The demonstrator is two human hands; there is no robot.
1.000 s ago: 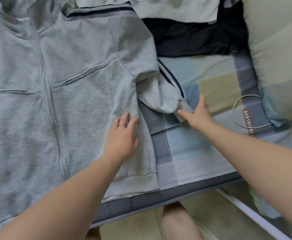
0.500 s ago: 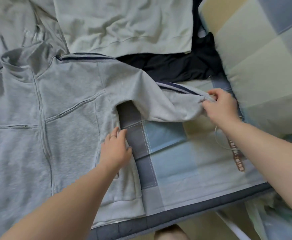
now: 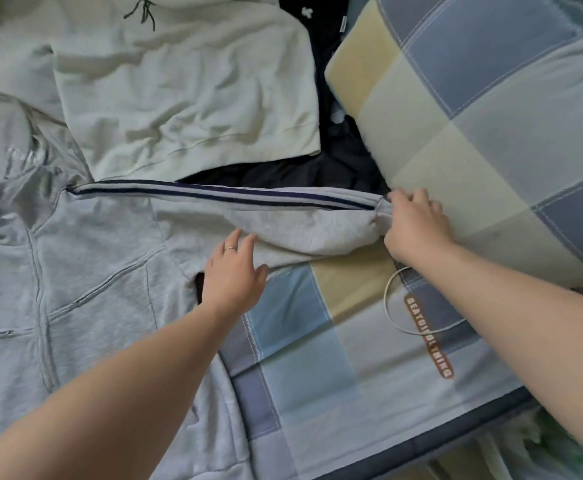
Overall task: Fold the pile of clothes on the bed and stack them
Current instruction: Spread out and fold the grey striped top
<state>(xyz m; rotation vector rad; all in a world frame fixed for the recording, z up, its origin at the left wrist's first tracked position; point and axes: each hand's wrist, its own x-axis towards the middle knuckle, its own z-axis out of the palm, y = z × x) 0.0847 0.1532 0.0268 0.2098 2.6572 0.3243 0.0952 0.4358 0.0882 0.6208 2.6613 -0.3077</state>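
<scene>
**A:** Where's the hoodie?

**B:** The light grey zip-up hoodie (image 3: 86,271) is flat on the bed, front up, on the left of the view. Its navy-striped sleeve (image 3: 283,223) is stretched out to the right over the blue-and-yellow checked bed sheet (image 3: 300,358).

**A:** Grips?

**B:** Right hand (image 3: 416,226): grip clamped on the cuff end of the sleeve, fingers curled round it. Left hand (image 3: 234,275): grip apart, fingers straight, lying on the sleeve's lower edge near the armpit. There's a thin ring (image 3: 229,249) on one finger.

**A:** Anything in the way?

**B:** A blue-and-yellow checked pillow (image 3: 491,133) sits just beside the right hand, tight against the cuff end. A dark navy garment (image 3: 338,164) is bunched behind the sleeve, between the pillow and a pale green sweatshirt (image 3: 186,91), which overlaps it. A thin white cable loop (image 3: 392,313) lies on the sheet below the right wrist, crossing a brown lettered label (image 3: 428,337).

**A:** Counts?

**B:** 3 garments, 1 pillow, 1 cable loop, 1 label, 2 hands.
</scene>
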